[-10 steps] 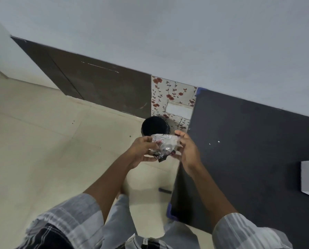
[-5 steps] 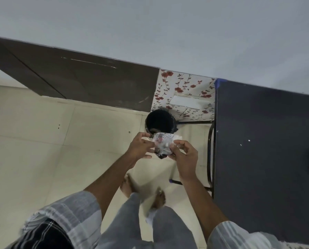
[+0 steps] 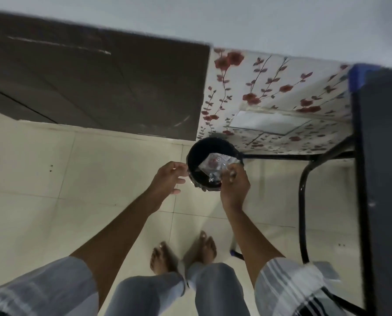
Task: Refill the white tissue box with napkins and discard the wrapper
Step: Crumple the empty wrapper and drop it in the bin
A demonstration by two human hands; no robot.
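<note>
A person stands barefoot on a pale tiled floor, looking straight down at both outstretched arms. The right hand (image 3: 233,185) pinches a crumpled clear plastic wrapper (image 3: 215,166) between its fingertips, holding it directly over the open mouth of a round black bin (image 3: 194,156) that sits on the floor just beyond the hands. The left hand (image 3: 167,181) hangs empty beside the bin's rim, fingers loosely spread and holding nothing. To the right of the right hand runs the dark top of a table (image 3: 384,179) on a black metal frame, and past the bin a wall panel carries a red flower pattern (image 3: 270,92). The white tissue box is not in view, so whether it has been refilled cannot be told from here. Judging by the wrapper poised over the bin, the task looks close to its end: what remains seems to be letting the wrapper drop inside.
</note>
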